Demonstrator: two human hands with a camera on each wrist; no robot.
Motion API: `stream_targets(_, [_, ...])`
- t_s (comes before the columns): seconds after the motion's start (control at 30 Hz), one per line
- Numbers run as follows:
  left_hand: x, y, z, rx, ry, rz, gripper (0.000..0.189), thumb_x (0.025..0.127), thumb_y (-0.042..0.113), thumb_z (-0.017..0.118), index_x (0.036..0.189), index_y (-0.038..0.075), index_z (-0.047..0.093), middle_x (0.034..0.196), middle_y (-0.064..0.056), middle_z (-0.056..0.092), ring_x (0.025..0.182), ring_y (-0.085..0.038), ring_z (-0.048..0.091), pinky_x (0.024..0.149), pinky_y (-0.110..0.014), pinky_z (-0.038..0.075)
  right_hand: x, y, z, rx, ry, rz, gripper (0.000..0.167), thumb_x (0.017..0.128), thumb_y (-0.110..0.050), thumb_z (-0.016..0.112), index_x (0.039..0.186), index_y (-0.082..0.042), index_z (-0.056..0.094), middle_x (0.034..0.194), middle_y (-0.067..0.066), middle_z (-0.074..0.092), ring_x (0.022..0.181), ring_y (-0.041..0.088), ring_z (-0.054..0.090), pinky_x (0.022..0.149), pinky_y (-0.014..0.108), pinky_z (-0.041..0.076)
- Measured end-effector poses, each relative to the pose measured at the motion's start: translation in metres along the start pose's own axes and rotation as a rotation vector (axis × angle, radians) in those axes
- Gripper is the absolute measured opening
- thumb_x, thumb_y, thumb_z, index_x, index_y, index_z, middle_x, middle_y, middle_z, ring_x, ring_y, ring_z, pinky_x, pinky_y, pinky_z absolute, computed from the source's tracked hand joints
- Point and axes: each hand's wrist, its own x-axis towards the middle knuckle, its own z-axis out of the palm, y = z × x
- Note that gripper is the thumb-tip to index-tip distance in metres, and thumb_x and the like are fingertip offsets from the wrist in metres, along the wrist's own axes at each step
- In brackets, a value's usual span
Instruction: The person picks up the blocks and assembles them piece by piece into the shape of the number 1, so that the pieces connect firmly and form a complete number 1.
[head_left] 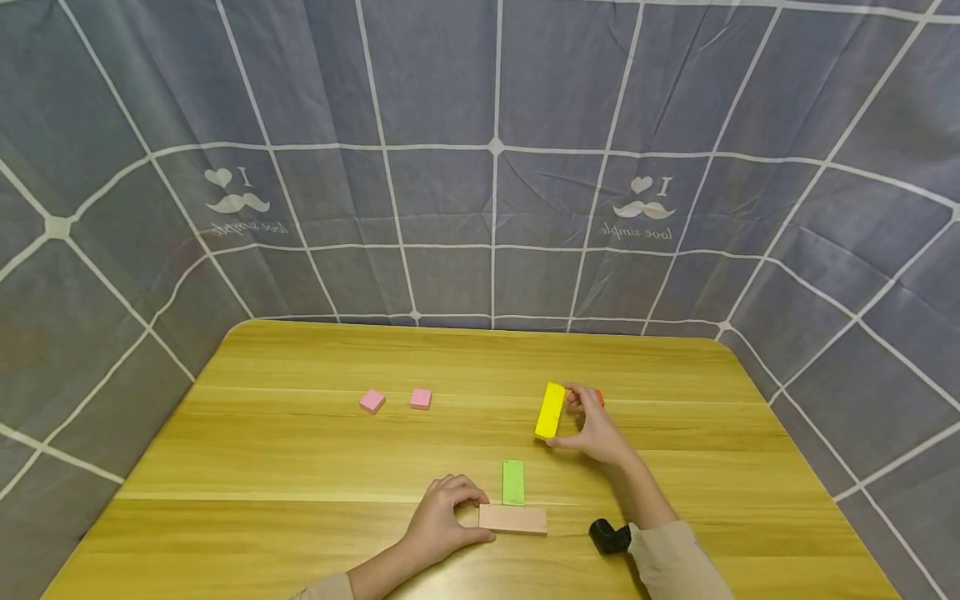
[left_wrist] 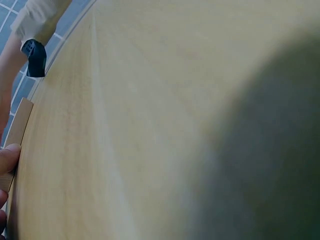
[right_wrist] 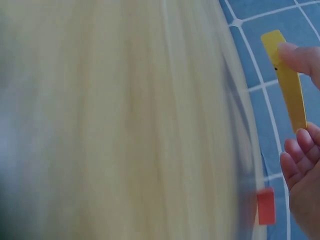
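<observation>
In the head view we see the left hand point(head_left: 442, 518) pinching the beige block point(head_left: 513, 520) beside the green block point(head_left: 513, 482) on the table point(head_left: 262, 450), from the left wrist its thumb point(left_wrist: 9, 158) against that block, and from the right wrist the right hand point(right_wrist: 305, 185) pinching the yellow block point(right_wrist: 289, 90) above the table.

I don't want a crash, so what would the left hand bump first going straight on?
Probably the pale pink rectangular block, since the left hand holds its near end. The light green rectangular block might come next, but depth is unclear.
</observation>
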Motion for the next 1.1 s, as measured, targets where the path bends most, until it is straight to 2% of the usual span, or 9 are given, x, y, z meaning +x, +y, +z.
stream_targets(0.13, [0.000,0.000,0.000,-0.006,-0.003,-0.002,0.035,0.060,0.036,0.083,0.086,0.018,0.068,0.086,0.016,0.059,0.082,-0.003,0.049,0.084,-0.041,0.040,0.006,0.000,0.007,0.049,-0.075,-0.039,0.089,0.064,-0.019,0.083,0.133,0.000,0.031,0.109,0.016,0.035,0.100,0.028,0.038,0.086,0.043,0.036])
stream_targets(0.3, [0.000,0.000,-0.001,-0.003,-0.002,0.002,0.035,0.060,0.036,0.083,0.086,0.018,0.068,0.086,0.016,0.059,0.081,-0.003,0.048,0.081,-0.034,0.040,0.014,0.001,0.016,0.097,-0.159,-0.097,0.088,0.063,-0.016,0.083,0.132,0.001,0.031,0.108,0.017,0.034,0.099,0.027,0.035,0.085,0.039,0.033])
stream_targets(0.53, [0.000,0.000,-0.001,0.002,-0.006,0.010,0.034,0.060,0.036,0.082,0.086,0.019,0.067,0.086,0.017,0.058,0.079,-0.003,0.048,0.080,-0.033,0.039,0.022,0.003,0.024,0.075,-0.226,-0.141,0.087,0.063,-0.016,0.083,0.131,0.002,0.032,0.105,0.016,0.037,0.097,0.025,0.035,0.081,0.032,0.033])
stream_targets(0.7, [0.000,0.001,-0.001,0.006,-0.006,0.012,0.034,0.061,0.037,0.082,0.085,0.019,0.068,0.085,0.016,0.059,0.080,-0.003,0.048,0.079,-0.032,0.039,0.025,0.002,0.029,0.021,-0.261,-0.152,0.087,0.064,-0.020,0.083,0.132,0.001,0.033,0.107,0.012,0.039,0.100,0.022,0.037,0.088,0.033,0.034])
stream_targets(0.87, [0.001,0.001,-0.001,0.004,-0.006,0.007,0.033,0.060,0.036,0.082,0.085,0.019,0.067,0.085,0.016,0.059,0.079,-0.003,0.047,0.078,-0.032,0.039,0.026,0.003,0.031,-0.020,-0.282,-0.159,0.087,0.064,-0.023,0.082,0.133,0.001,0.034,0.110,0.010,0.040,0.104,0.023,0.037,0.093,0.039,0.033])
stream_targets(1.1, [0.000,0.001,-0.001,0.003,-0.003,0.006,0.033,0.060,0.036,0.083,0.084,0.020,0.067,0.085,0.017,0.058,0.079,-0.002,0.047,0.078,-0.032,0.039,0.025,0.000,0.031,0.005,-0.318,-0.106,0.089,0.066,-0.023,0.081,0.136,0.000,0.031,0.120,0.013,0.038,0.111,0.027,0.038,0.097,0.046,0.032])
